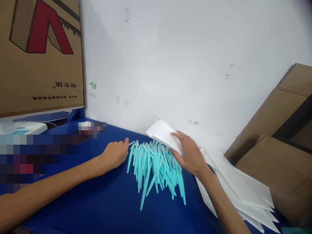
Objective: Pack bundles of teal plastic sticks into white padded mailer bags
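White packet point(162, 132) is gripped in the right hand point(192, 156), above the far right part of the teal sticks point(142, 201). Thumb is below and fingers are over its near edge, probably because this hold supports the packet while leaving most of its broad face uncovered. The left hand point(114, 155) has its fingers curled, just beside the far left end of the pile; I cannot tell if they pinch the small stick at the fingertips.

The sticks overlap on the blue table point(109, 208), many with narrow ends toward the person, so these ends spread separately while the other ends are crowded together. Right of them, flat white sheets or bags point(237, 182) lie overlapped like a fan, which lets several corners show. Farther right is folded cardboard point(270, 165); at left, a printed box point(70, 73) stands against the wall point(170, 65).
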`<state>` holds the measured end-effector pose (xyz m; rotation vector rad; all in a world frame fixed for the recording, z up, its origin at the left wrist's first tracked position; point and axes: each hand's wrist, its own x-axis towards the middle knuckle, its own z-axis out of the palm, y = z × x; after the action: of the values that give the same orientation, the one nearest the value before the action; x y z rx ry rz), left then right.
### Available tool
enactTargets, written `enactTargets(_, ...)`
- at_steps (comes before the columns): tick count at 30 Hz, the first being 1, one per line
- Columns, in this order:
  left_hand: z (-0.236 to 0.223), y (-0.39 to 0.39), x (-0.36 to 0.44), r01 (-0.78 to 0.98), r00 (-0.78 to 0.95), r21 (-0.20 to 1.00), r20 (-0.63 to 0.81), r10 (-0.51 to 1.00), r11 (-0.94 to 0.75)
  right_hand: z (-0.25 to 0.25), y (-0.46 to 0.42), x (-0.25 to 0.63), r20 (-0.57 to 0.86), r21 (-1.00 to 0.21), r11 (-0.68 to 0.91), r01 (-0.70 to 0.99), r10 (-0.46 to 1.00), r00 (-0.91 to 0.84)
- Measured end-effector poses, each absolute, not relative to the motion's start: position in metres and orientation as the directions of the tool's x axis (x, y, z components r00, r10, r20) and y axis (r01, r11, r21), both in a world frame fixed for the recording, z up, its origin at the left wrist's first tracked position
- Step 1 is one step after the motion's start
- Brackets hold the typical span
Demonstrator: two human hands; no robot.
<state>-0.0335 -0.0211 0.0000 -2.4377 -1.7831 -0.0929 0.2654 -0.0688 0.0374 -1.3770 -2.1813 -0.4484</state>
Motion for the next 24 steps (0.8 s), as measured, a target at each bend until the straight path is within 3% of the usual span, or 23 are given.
enactTargets(3, 0.003, -0.023, -0.033, 0.944, 0.33, -0.048, 0.138, 0.934, -0.327, 0.044, -0.069, 0.266, 0.684, -0.214, 0.439, 0.873, 0.705, -0.187)
enactTargets(6, 0.003, -0.024, -0.032, 0.934, 0.348, 0.036, 0.135, 0.928, -0.356, 0.054, -0.07, 0.269, 0.663, -0.545, 0.444, 0.711, 0.748, 0.041)
enactTargets(9, -0.002, -0.022, -0.031, 0.925, 0.336, 0.149, 0.102, 0.936, -0.349, 0.065, -0.074, 0.274, 0.437, -0.867, 0.379, 0.325, 0.89, 0.129)
enactTargets(11, -0.006, -0.02, -0.031, 0.926, 0.321, 0.183, 0.084, 0.943, -0.331, 0.068, -0.077, 0.279, 0.21, -0.976, 0.209, 0.07, 0.978, 0.009)
enactTargets(13, -0.01, -0.018, -0.031, 0.929, 0.31, 0.192, 0.068, 0.948, -0.317, 0.068, -0.08, 0.282, 0.035, -0.994, 0.013, -0.112, 0.98, -0.198)
enactTargets(17, -0.009, -0.016, -0.032, 0.932, 0.31, 0.187, 0.03, 0.95, -0.31, 0.059, -0.083, 0.285, -0.084, -0.915, -0.258, -0.31, 0.874, -0.478)
enactTargets(24, -0.001, -0.017, -0.033, 0.949, 0.292, 0.121, 0.014, 0.956, -0.291, 0.055, -0.092, 0.281, -0.272, -0.833, -0.501, -0.233, 0.739, -0.616)
